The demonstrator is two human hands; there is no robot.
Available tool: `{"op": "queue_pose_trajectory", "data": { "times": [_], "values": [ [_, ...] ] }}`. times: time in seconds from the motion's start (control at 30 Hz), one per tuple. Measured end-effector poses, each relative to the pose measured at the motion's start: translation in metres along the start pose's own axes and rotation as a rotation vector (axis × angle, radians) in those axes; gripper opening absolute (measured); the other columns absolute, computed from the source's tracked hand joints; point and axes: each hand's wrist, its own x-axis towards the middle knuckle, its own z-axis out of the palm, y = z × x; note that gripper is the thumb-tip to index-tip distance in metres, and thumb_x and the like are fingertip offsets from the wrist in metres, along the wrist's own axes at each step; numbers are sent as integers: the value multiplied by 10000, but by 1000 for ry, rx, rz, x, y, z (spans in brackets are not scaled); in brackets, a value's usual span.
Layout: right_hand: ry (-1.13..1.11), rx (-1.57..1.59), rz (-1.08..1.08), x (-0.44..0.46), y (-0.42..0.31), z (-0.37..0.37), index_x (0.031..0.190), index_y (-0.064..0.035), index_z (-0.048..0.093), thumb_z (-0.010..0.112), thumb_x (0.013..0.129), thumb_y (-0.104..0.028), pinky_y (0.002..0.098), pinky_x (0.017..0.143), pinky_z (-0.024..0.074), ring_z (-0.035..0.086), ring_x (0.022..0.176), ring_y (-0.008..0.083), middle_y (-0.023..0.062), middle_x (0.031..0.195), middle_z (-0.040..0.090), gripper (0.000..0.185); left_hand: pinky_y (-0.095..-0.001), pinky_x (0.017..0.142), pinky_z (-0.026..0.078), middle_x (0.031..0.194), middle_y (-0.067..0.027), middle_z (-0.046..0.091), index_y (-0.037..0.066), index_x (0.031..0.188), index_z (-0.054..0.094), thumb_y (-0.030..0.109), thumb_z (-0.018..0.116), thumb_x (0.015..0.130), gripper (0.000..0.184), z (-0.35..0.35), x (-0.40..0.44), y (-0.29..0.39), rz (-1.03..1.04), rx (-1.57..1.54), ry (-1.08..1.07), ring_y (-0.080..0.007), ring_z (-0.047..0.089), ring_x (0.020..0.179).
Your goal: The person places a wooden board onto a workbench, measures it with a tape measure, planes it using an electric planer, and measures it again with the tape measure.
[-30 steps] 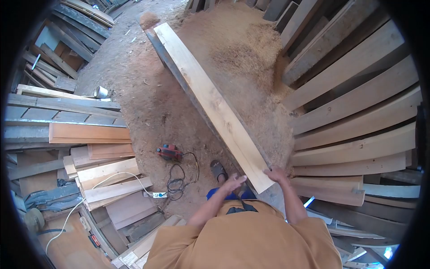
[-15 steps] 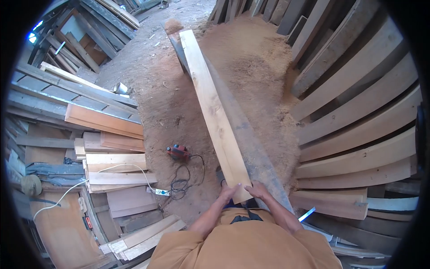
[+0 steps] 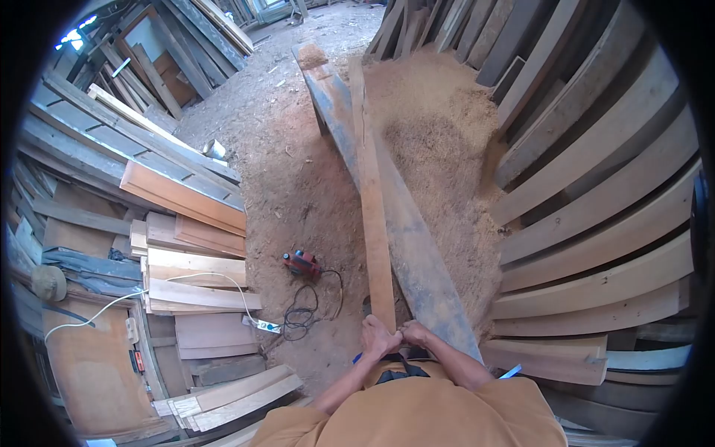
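Note:
A long board (image 3: 377,231) points away from me, its near end between my two hands and a narrower or darker face turned up. My left hand (image 3: 380,337) is closed round the left side of that end. At its right corner my right hand (image 3: 417,333) grips with bent fingers, close beside the left one. Under the board a long grey bench plank (image 3: 421,257) runs diagonally from far left to near right; the board crosses over it.
A red power planer (image 3: 302,263) lies on the dirt floor at the left with its coiled cable. Beside it is a power strip (image 3: 264,325). Stacked boards (image 3: 201,290) fill the left side, and long planks (image 3: 596,298) lean along the right. Sawdust (image 3: 439,97) covers ground beyond the bench.
The board has swung so its far end points more straight ahead, and it has been turned, hiding the pale broad face. Both hands stay at its near end, and the view has shifted.

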Motion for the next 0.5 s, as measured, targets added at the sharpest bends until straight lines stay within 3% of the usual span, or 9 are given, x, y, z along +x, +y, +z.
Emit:
{"op": "queue_pose_trajectory", "data": {
  "times": [0.1,0.3,0.5],
  "values": [
    [-11,-130,-100,17,7,4,1050,22,747,570,973,-221,360,592,502,625,664,217,131,808,706,310,-492,981,499,1217,-306,531,-82,1197,406,460,813,675,855,-3,2,-5,-39,-66,-44,-441,568,1167],
    [-31,-127,-65,23,7,-2,979,-2,753,552,951,-237,348,576,487,622,663,205,114,804,704,310,-494,960,505,1209,-297,535,-81,1209,388,474,814,668,885,7,4,-10,59,-28,16,-442,585,1146],
    [-55,95,-26,-3,-7,-9,862,-51,735,563,944,-263,314,528,447,585,629,155,47,743,661,285,-498,969,501,1224,-318,538,-84,1230,367,446,823,677,891,7,8,-21,59,-163,-45,-443,587,1160]
  ]
}}
